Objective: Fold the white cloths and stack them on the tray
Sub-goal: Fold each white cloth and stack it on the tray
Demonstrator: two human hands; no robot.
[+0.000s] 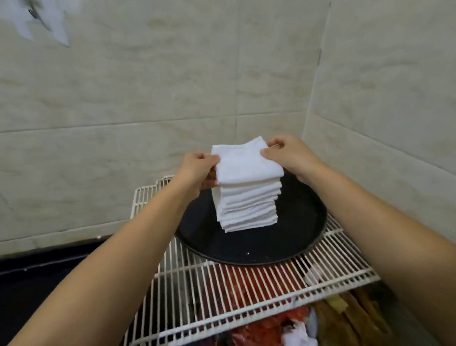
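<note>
Both hands were raised over the stack, each closed in a pinch on the same folded white cloth (245,162). The left hand (198,172) gripped the cloth's left edge, thumb on top and fingers curled underneath. The right hand (287,155) gripped the far right corner between thumb and fingertips, with the remaining fingers bent inward. The held cloth lay flat and roughly level across the top of the stack of folded white cloths (246,206); its near edge overhung the layers below slightly, and whether it rested fully on the stack or was held just above it could not be determined. The stack stood upright with its edges fairly well aligned, positioned near the centre of a round black tray (253,248). A few pale specks were visible on the bare near portion of the tray. The tray sat on a white wire rack (230,294), tilted slightly in the view, in a corner formed by two pale tiled walls (135,98). Beneath the rack, through the wires and past its near edge, red, white and yellowish-brown items (286,331) were visible, too blurred to identify. Both forearms were bare and extended forward from the lower corners of the view.
</note>
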